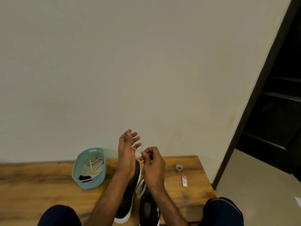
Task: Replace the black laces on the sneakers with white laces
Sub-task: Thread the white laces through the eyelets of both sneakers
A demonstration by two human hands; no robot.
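Two black sneakers with white soles lie side by side on the wooden bench, the left sneaker (pixel 130 190) and the right sneaker (pixel 149 207) partly under my forearms. My left hand (pixel 127 152) is raised above them with its fingers spread, a thin white lace end (pixel 136 150) running across near its thumb. My right hand (pixel 151 160) pinches that lace end with curled fingers. A loop of white lace (pixel 140 188) hangs between the shoes. In the teal basket (pixel 76 168) lie a coiled white lace (pixel 96 163) and a bundled black lace (pixel 85 177).
The wooden bench (pixel 40 185) stands against a plain wall. A small roll of tape (pixel 179 168) and a small white packet (pixel 184 181) lie at its right. A dark doorway (pixel 276 95) opens to the right. My knees show at the bottom edge.
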